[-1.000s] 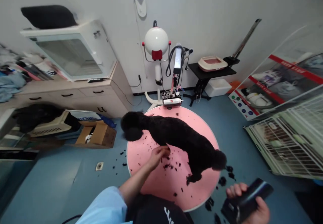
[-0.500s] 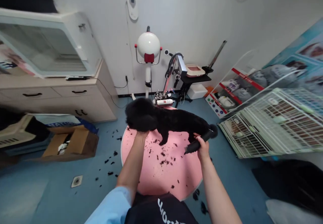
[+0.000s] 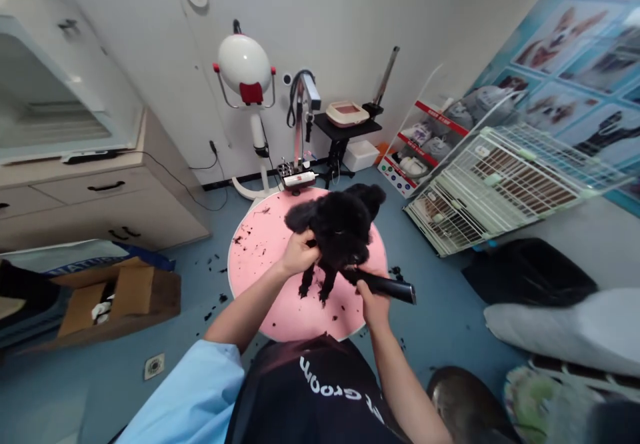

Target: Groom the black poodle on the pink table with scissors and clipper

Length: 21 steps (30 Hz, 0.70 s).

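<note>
A curly black dog (image 3: 343,221) stands on a round pink grooming table (image 3: 270,297), its head toward me and its rear turned to the back right. My left hand (image 3: 300,255) is closed at the side of the dog's head, below the ear, with the fingertips sunk in the fur. In my right hand (image 3: 375,303) is a black hair clipper (image 3: 390,287), its body pointing right and its head end close under the dog's muzzle. Whether the blade touches the coat is hidden by dark fur. Loose black hair clippings (image 3: 245,231) lie scattered over the tabletop.
Behind the table stand a white lamp-like dryer (image 3: 245,64) and a grooming arm post (image 3: 300,124). A wire cage (image 3: 480,184) is at the right, a cabinet (image 3: 165,197) at the left. An open cardboard box (image 3: 145,291) rests on the blue floor.
The dog has turned from side-on to facing me. My left hand shifted from under its head to its cheek; the clipper came from the rear to the muzzle. My view swung right.
</note>
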Motion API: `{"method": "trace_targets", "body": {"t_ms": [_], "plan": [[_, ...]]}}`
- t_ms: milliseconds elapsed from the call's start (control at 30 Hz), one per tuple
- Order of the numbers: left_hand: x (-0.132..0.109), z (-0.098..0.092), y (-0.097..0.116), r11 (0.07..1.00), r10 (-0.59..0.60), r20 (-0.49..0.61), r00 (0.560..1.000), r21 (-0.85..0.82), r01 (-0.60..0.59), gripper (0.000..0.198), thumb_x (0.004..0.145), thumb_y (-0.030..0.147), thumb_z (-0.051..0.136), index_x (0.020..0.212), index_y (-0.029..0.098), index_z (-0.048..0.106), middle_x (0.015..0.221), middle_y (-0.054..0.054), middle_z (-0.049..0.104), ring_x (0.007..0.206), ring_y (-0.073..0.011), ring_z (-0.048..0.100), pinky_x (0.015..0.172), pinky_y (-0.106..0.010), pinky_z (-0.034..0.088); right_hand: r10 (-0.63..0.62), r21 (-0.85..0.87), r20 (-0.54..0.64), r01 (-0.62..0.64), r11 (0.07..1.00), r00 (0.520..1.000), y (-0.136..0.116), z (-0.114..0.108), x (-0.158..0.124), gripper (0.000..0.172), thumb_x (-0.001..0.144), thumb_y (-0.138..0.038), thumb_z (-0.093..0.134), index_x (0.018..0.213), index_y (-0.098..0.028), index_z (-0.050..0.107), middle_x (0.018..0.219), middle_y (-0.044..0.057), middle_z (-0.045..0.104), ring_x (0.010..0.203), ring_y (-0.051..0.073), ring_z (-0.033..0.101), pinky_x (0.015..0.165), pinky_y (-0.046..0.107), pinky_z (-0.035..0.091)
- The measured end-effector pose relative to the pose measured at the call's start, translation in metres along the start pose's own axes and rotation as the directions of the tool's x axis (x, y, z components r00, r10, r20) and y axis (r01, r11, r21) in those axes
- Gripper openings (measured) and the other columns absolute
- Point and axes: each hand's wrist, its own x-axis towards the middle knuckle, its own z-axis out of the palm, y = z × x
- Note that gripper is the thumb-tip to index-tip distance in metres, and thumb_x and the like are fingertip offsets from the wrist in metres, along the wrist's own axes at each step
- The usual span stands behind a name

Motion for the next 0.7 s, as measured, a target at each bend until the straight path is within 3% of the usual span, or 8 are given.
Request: {"method": "trace_targets", "body": {"t_ms": [33, 100, 233, 300, 433, 533, 600, 700], "plan": [[-0.002, 0.004, 0.004, 1.0, 0.008, 0.036, 0.999, -0.001, -0.008, 0.013, 0.069, 0.026, 0.058, 0.074, 0.018, 0.068, 0.079, -0.001, 0.069, 0.082, -0.0189, 0.064, 0.09, -0.035, 0.051, -0.113, -0.071, -0.029, 0.111, 0.991, 0.993, -0.01, 0.004, 0.002, 0.038, 0.069, -0.038, 0.072, 0.098, -0.023, 0.053, 0.102, 0.005, 0.065, 0.084, 0.021, 0.063, 0.067, 0.033, 0.055], [-0.004, 0.011, 0.013, 1.0, 0.008, 0.082, 0.997, 0.016, -0.01, 0.014, 0.069, 0.027, 0.058, 0.074, 0.019, 0.068, 0.081, -0.002, 0.07, 0.084, -0.0198, 0.064, 0.089, -0.036, 0.051, -0.257, -0.201, 0.025, 0.257, 0.945, 0.966, -0.023, 0.01, 0.008, 0.04, 0.068, -0.035, 0.073, 0.1, -0.024, 0.052, 0.104, 0.006, 0.063, 0.094, 0.023, 0.062, 0.081, 0.038, 0.054], [-0.004, 0.021, 0.028, 0.998, 0.015, 0.124, 0.992, 0.063, -0.023, 0.016, 0.069, 0.03, 0.061, 0.076, 0.019, 0.07, 0.095, -0.004, 0.071, 0.095, -0.0219, 0.063, 0.095, -0.038, 0.049, -0.284, -0.258, 0.309, 0.367, 0.894, 0.908, -0.026, 0.011, 0.003, 0.037, 0.072, -0.034, 0.07, 0.102, -0.021, 0.055, 0.1, 0.008, 0.065, 0.095, 0.026, 0.063, 0.085, 0.042, 0.052], [-0.005, 0.025, 0.031, 0.996, 0.049, 0.147, 0.988, 0.065, -0.059, 0.015, 0.069, 0.027, 0.061, 0.076, 0.018, 0.071, 0.095, -0.004, 0.071, 0.094, -0.0213, 0.063, 0.095, -0.037, 0.049, -0.335, -0.24, 0.264, 0.398, 0.885, 0.905, -0.024, 0.008, -0.006, 0.035, 0.072, -0.035, 0.07, 0.1, -0.021, 0.054, 0.096, 0.007, 0.065, 0.089, 0.024, 0.064, 0.082, 0.041, 0.053], [-0.008, 0.032, 0.03, 0.993, 0.097, 0.178, 0.979, 0.046, -0.106, 0.014, 0.067, 0.019, 0.061, 0.074, 0.015, 0.071, 0.079, -0.003, 0.07, 0.079, -0.0179, 0.063, 0.081, -0.031, 0.053, -0.502, -0.248, 0.024, 0.492, 0.835, 0.865, -0.024, 0.006, -0.011, 0.036, 0.072, -0.034, 0.071, 0.099, -0.022, 0.051, 0.092, 0.005, 0.065, 0.083, 0.021, 0.064, 0.08, 0.039, 0.053], [-0.009, 0.034, 0.026, 0.995, 0.086, 0.188, 0.978, 0.031, -0.093, 0.016, 0.066, 0.016, 0.06, 0.076, 0.012, 0.071, 0.076, -0.002, 0.07, 0.072, -0.0154, 0.062, 0.071, -0.026, 0.052, -0.486, -0.297, 0.162, 0.512, 0.806, 0.859, -0.02, 0.011, -0.007, 0.031, 0.071, -0.034, 0.072, 0.095, -0.021, 0.056, 0.087, 0.005, 0.066, 0.081, 0.022, 0.065, 0.077, 0.039, 0.054], [-0.005, 0.028, 0.016, 0.996, 0.069, 0.237, 0.969, 0.044, -0.082, 0.015, 0.067, 0.016, 0.061, 0.078, 0.012, 0.071, 0.079, -0.002, 0.07, 0.076, -0.0154, 0.063, 0.075, -0.026, 0.052, -0.449, -0.298, 0.244, 0.507, 0.809, 0.86, -0.012, 0.014, -0.009, 0.03, 0.073, -0.034, 0.07, 0.096, -0.02, 0.058, 0.089, 0.006, 0.067, 0.081, 0.023, 0.066, 0.076, 0.039, 0.055], [0.009, 0.013, -0.016, 0.995, 0.031, 0.215, 0.976, 0.086, -0.051, 0.018, 0.072, 0.024, 0.066, 0.085, 0.012, 0.071, 0.09, -0.006, 0.071, 0.087, -0.0179, 0.063, 0.085, -0.03, 0.051, -0.491, -0.236, 0.126, 0.507, 0.829, 0.862, -0.005, 0.014, -0.015, 0.035, 0.073, -0.035, 0.071, 0.101, -0.022, 0.055, 0.099, 0.007, 0.066, 0.089, 0.023, 0.066, 0.081, 0.041, 0.055]]}}
